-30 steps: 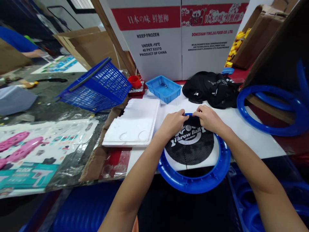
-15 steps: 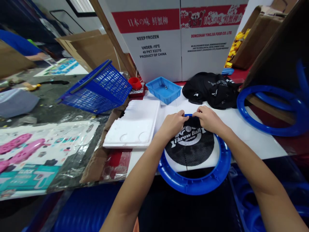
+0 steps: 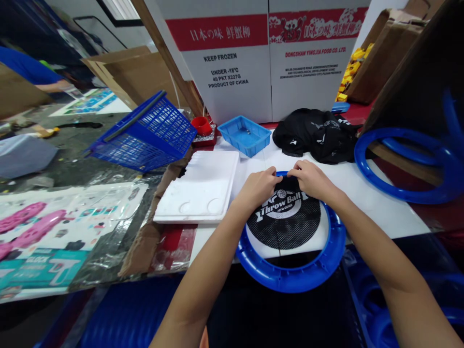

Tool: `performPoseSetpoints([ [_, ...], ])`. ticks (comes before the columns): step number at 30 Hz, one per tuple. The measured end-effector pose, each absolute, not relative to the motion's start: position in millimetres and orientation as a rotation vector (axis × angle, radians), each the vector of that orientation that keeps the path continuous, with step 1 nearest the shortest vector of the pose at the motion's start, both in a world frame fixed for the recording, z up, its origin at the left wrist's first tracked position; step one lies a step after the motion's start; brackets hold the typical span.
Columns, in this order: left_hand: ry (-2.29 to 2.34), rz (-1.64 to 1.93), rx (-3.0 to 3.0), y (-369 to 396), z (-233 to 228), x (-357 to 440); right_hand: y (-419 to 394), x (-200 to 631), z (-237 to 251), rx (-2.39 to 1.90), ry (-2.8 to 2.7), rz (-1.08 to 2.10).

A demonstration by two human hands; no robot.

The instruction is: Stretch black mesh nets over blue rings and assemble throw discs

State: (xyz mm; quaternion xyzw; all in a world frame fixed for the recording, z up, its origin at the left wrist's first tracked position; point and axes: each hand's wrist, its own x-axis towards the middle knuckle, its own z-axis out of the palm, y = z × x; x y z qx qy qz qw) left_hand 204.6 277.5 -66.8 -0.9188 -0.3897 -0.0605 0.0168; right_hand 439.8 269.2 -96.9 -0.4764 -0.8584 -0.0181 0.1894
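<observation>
Nothing much has shifted: both my left hand (image 3: 258, 186) and right hand (image 3: 312, 179) still pinch the black mesh net (image 3: 284, 217) against the blue ring (image 3: 290, 273) beneath, seating its far edge.

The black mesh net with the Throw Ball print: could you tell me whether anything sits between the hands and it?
Nothing visible does. The left hand and right hand both grip the far edge of the black mesh net, at the far side of the blue ring.
</observation>
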Motion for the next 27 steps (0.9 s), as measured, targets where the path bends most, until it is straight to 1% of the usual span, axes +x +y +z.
performPoseSetpoints([
  [7, -1.241, -0.164, -2.861, 277, -66, 207, 272, 439, -97, -1.408, -2.388, 0.087],
  [13, -1.212, -0.235, -2.929, 284, -67, 202, 286, 447, -101, -1.381, -2.273, 0.473],
  [16, -1.173, -0.271, -2.961, 288, -68, 199, 289, 450, -102, -1.358, -2.21, 0.576],
  [19, -1.143, -0.32, -2.981, 290, -70, 196, 287, 450, -101, -1.349, -2.188, 0.588],
  [22, -1.141, -0.355, -2.992, 291, -72, 194, 285, 448, -101, -1.376, -2.223, 0.534],
  [27, -1.223, -0.282, -2.957, 292, -70, 197, 287, 444, -105, -1.422, -2.293, 0.404],
])
